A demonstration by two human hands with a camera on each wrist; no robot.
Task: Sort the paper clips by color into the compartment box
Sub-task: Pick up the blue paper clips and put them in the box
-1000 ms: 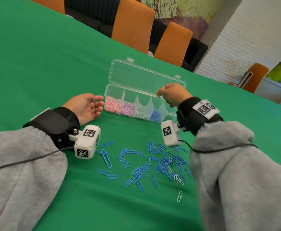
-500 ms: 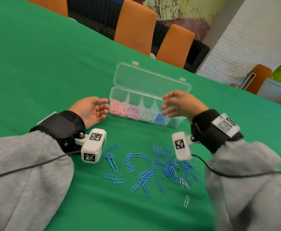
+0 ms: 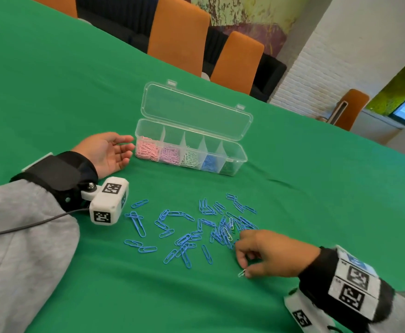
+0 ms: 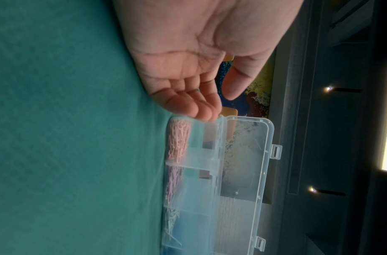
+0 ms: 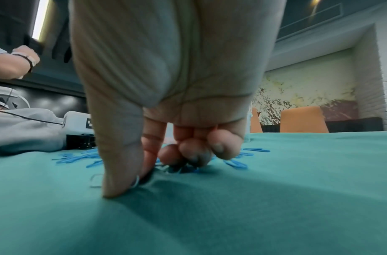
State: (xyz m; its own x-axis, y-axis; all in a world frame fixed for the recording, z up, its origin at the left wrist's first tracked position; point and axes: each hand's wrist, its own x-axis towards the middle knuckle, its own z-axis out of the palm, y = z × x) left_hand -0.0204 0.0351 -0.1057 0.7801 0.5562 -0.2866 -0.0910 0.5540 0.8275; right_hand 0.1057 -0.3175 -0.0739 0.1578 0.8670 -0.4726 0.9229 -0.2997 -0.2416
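Two hands lie on the green tablecloth [image 3: 52, 80]. We see the right hand [image 3: 272, 254] pinching a pale white wire paper clip [image 3: 241, 273] between thumb and forefinger, at the near edge of the scattered blue paper clips [image 3: 187, 233]. The left hand [image 3: 105, 152] rests relaxed, palm up, holding nothing, beside the clear plastic five-compartment box [image 3: 241, 162], whose lid stands open; the clips inside are sorted by colour.
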